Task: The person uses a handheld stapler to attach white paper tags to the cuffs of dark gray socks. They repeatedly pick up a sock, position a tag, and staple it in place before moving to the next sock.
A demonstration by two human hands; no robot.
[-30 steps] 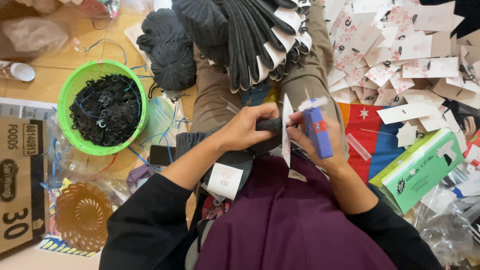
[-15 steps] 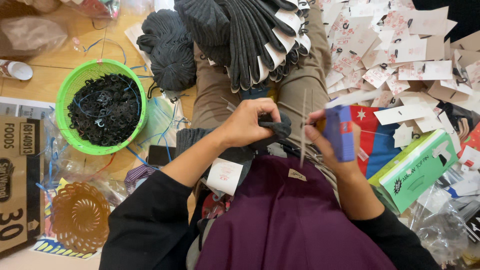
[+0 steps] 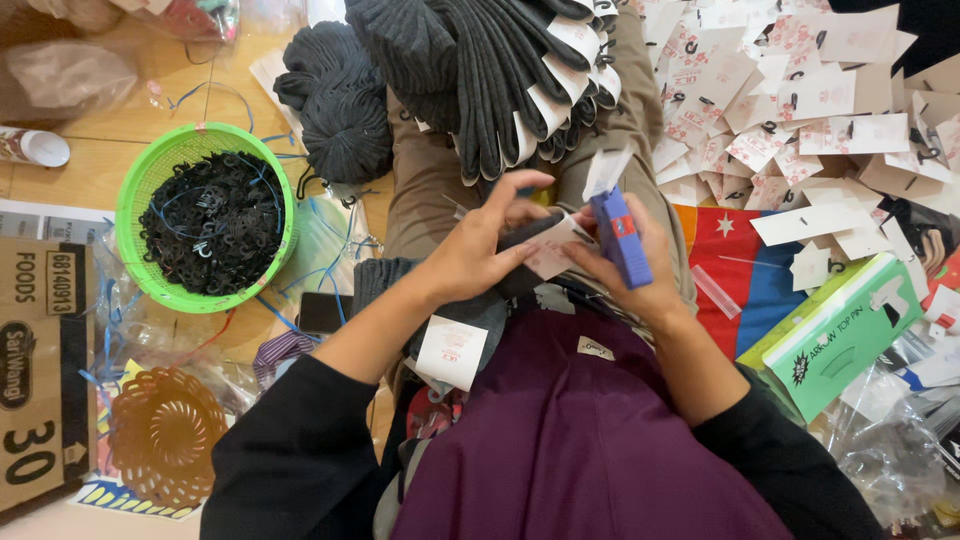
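The blue tagging gun [image 3: 620, 238] has tilted back toward the lap. Left of it, the left hand [image 3: 480, 250] pinches a grey sock [image 3: 520, 262] and paper tag [image 3: 553, 250]; the right hand [image 3: 640, 270] grips the gun. Far left, a green basket [image 3: 135, 215] holds black plastic hooks [image 3: 212, 235].

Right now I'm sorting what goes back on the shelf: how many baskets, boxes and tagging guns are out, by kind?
Green basket, holding black hooks: 1
Brown basket: 1
Green box: 1
Cardboard box: 1
Blue tagging gun, in the right hand: 1
Total: 5
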